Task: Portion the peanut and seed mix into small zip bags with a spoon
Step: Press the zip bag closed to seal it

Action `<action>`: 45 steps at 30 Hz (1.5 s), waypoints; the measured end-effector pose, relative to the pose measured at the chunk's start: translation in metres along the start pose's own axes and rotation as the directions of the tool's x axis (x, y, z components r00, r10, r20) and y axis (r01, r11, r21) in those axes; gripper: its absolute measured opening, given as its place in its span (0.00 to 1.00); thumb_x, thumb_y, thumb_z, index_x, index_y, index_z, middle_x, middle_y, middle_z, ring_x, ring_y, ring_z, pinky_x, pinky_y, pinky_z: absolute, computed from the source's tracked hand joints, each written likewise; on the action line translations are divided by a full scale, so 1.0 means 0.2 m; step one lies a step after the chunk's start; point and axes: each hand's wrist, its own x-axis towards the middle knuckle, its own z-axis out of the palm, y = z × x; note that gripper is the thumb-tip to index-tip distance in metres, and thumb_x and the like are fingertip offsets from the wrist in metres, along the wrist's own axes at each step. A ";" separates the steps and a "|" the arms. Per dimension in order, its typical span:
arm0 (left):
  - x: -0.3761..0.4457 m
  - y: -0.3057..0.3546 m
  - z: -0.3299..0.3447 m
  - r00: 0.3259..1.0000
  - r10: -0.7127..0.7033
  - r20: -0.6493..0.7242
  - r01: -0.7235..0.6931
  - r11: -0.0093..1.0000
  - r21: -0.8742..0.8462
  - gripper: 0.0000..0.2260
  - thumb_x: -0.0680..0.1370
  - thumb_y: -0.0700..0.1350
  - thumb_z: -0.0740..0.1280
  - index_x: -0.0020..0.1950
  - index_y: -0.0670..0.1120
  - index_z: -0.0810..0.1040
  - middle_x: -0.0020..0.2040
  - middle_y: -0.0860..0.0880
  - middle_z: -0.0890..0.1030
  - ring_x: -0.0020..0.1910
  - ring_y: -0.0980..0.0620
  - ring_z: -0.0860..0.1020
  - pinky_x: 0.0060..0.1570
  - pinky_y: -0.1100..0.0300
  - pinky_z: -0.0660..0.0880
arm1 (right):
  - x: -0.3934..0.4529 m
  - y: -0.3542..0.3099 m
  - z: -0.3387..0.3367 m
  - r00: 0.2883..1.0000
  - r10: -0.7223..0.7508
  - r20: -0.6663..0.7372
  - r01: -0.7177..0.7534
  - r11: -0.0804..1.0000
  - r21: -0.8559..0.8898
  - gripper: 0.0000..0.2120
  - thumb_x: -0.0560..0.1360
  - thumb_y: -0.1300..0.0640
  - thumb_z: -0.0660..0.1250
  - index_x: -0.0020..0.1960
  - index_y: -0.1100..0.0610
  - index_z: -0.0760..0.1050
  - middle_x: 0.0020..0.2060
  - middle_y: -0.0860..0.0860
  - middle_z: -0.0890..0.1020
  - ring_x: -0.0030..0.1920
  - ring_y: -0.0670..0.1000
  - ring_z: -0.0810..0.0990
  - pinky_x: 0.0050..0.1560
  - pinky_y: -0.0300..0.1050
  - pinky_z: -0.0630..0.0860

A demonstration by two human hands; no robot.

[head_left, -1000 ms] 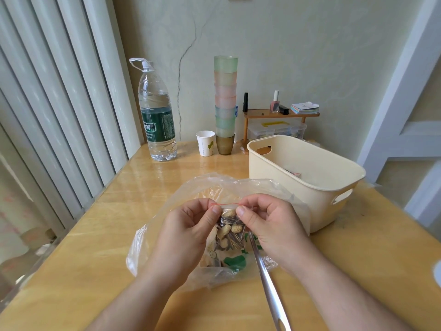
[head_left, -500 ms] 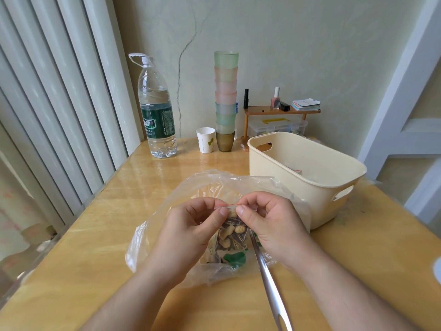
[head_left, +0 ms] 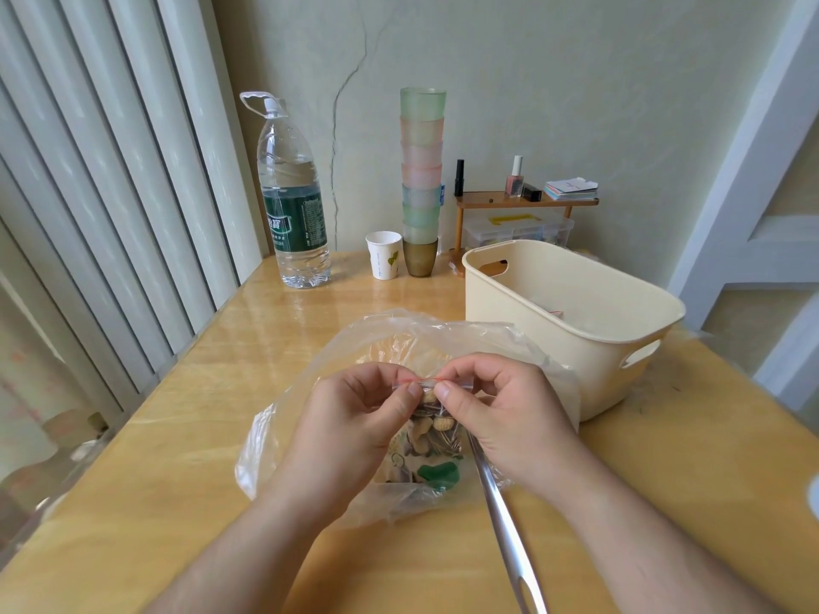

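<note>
Centrally, item one: a small zip bag (head_left: pixel 432 425), part filled with peanuts in the shell and dark striped seeds, is hanging upright between two hands above a large clear plastic bag (head_left: pixel 310 436). Its red zip strip is running level along the top edge.

Left hand (head_left: pixel 354 432): thumb and forefinger are pinching the left end of the zip strip; the remaining fingers are curling loosely behind it.

Right hand (head_left: pixel 509 418): thumb and forefinger are pinching the strip just right of its middle, the thumb tip nearly touching the left thumb; the other fingers are folding inward over the bag's top right corner.

Large clear plastic bag: it is lying crumpled and open on the wooden table (head_left: pixel 155 502), spreading out beneath and behind both hands, and is holding more of the mix under the small bag. A green printed patch is showing through the film near its lower part.

Spoon (head_left: pixel 501 520): its metal handle is slanting from under the right palm toward the near table edge; the bowl is hidden, so whether the hand is gripping it cannot be told.

Cream plastic basket (head_left: pixel 576 330): it is standing just right of the hands, touching the large bag.

Far edge, left to right: a big water bottle (head_left: pixel 294 201), a white paper cup (head_left: pixel 384 254), a tall stack of pastel tumblers (head_left: pixel 421 179), and a small wooden shelf (head_left: pixel 523 201) carrying nail polish and folded papers.
</note>
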 end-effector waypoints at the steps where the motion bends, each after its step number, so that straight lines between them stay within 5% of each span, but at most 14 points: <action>1: 0.00 0.00 0.00 1.000 -0.008 0.004 0.008 1.000 -0.015 0.03 0.80 0.41 0.73 0.46 0.44 0.86 0.40 0.48 0.87 0.37 0.58 0.82 0.38 0.70 0.74 | 0.00 0.00 0.00 1.000 -0.004 -0.001 0.004 1.000 -0.004 0.05 0.74 0.52 0.74 0.47 0.42 0.84 0.42 0.47 0.86 0.46 0.54 0.84 0.52 0.61 0.83; 11: 0.01 -0.01 0.00 1.000 -0.020 0.018 0.020 0.999 -0.030 0.02 0.79 0.41 0.74 0.47 0.43 0.85 0.39 0.48 0.87 0.36 0.59 0.82 0.37 0.71 0.74 | 0.01 0.02 0.00 1.000 -0.008 -0.017 0.007 0.999 -0.043 0.05 0.73 0.51 0.74 0.46 0.42 0.84 0.41 0.46 0.85 0.44 0.54 0.84 0.51 0.60 0.83; 16: 0.01 -0.02 0.00 0.999 -0.031 0.022 0.032 0.999 -0.044 0.02 0.79 0.41 0.74 0.47 0.43 0.85 0.39 0.48 0.87 0.37 0.58 0.82 0.39 0.69 0.74 | 0.01 0.03 0.01 1.000 -0.020 -0.013 0.019 0.997 -0.071 0.03 0.73 0.50 0.73 0.45 0.42 0.83 0.37 0.43 0.84 0.36 0.46 0.80 0.43 0.50 0.81; 21: 0.02 -0.04 0.01 0.998 -0.031 0.047 0.033 0.999 -0.037 0.04 0.80 0.43 0.73 0.46 0.46 0.85 0.41 0.45 0.86 0.40 0.53 0.81 0.44 0.61 0.76 | 0.00 0.02 0.01 0.998 -0.059 -0.007 0.058 0.993 -0.106 0.08 0.76 0.56 0.73 0.44 0.43 0.81 0.36 0.41 0.83 0.33 0.42 0.79 0.41 0.43 0.75; 25: 0.02 -0.04 0.01 1.000 0.001 0.028 -0.001 1.000 -0.002 0.04 0.80 0.44 0.75 0.45 0.48 0.85 0.42 0.45 0.87 0.42 0.45 0.84 0.49 0.50 0.80 | 0.01 0.00 -0.01 0.999 -0.032 0.020 0.033 0.998 -0.050 0.04 0.73 0.48 0.74 0.48 0.42 0.83 0.42 0.43 0.86 0.42 0.47 0.84 0.48 0.53 0.83; 29: 0.01 -0.04 0.01 0.999 0.026 0.038 -0.026 1.000 0.001 0.03 0.79 0.44 0.75 0.46 0.46 0.85 0.44 0.43 0.87 0.48 0.37 0.85 0.57 0.37 0.81 | 0.00 -0.01 -0.01 0.997 -0.058 0.040 0.062 0.994 -0.087 0.04 0.73 0.49 0.73 0.48 0.44 0.83 0.44 0.45 0.86 0.47 0.48 0.85 0.52 0.57 0.83; 38: 0.00 -0.04 0.01 0.996 0.060 0.071 -0.071 0.985 0.156 0.04 0.81 0.46 0.73 0.47 0.50 0.84 0.42 0.52 0.86 0.42 0.53 0.84 0.49 0.54 0.79 | 0.00 -0.02 -0.02 0.989 -0.114 0.094 0.129 0.977 -0.172 0.05 0.77 0.55 0.70 0.44 0.46 0.80 0.43 0.43 0.81 0.45 0.46 0.82 0.45 0.41 0.79; 43: 0.00 -0.02 0.01 0.995 0.064 0.071 -0.076 0.979 0.191 0.05 0.82 0.48 0.71 0.47 0.51 0.84 0.43 0.52 0.87 0.47 0.48 0.86 0.52 0.54 0.80 | 0.02 -0.03 -0.05 0.996 -0.088 0.032 0.091 0.984 -0.151 0.07 0.75 0.58 0.78 0.43 0.46 0.84 0.43 0.44 0.82 0.46 0.45 0.81 0.49 0.38 0.77; 45: 0.00 0.00 0.00 0.998 0.053 0.035 -0.057 0.989 0.138 0.04 0.79 0.48 0.75 0.46 0.49 0.86 0.44 0.52 0.88 0.45 0.51 0.86 0.46 0.58 0.81 | 0.02 -0.04 -0.06 0.998 -0.055 0.030 0.059 0.991 -0.118 0.06 0.75 0.58 0.78 0.43 0.48 0.85 0.41 0.44 0.82 0.44 0.44 0.80 0.47 0.39 0.77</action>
